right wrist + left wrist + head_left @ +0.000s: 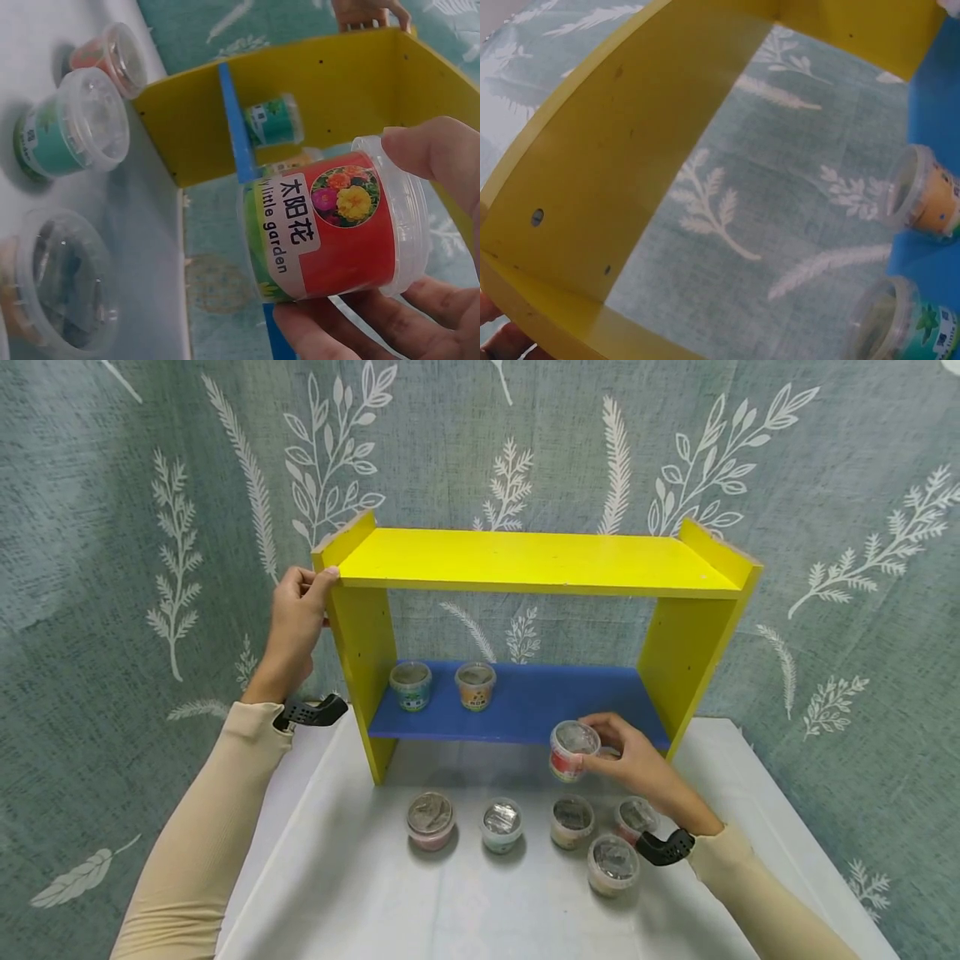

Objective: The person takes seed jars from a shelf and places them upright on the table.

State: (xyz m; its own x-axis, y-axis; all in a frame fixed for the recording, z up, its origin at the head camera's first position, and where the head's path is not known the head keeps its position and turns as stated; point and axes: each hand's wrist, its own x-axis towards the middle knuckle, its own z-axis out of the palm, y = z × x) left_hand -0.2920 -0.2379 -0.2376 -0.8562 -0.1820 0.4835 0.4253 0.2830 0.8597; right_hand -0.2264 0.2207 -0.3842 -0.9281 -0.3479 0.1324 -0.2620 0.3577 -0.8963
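Observation:
A red-labelled plastic tub with a clear lid (pixel 345 232) is gripped between the thumb and fingers of my right hand (pixel 637 760). In the head view this tub (pixel 566 764) is held in front of the blue shelf board's (pixel 540 693) front edge, right of centre. My left hand (pixel 296 614) grips the upper left corner of the yellow shelf unit (pixel 525 560), thumb on the front edge. On the blue board stand a teal-labelled tub (pixel 412 693) and an orange-labelled tub (pixel 476 692), upright and apart, toward the left.
Several more lidded tubs stand on the white table (pixel 360 877) before the unit: a pink one (pixel 431 827) at left, a pale teal one (pixel 501 831), and a cluster with a front tub (pixel 611 868) under my right wrist. Leaf-patterned cloth (pixel 465 460) hangs behind.

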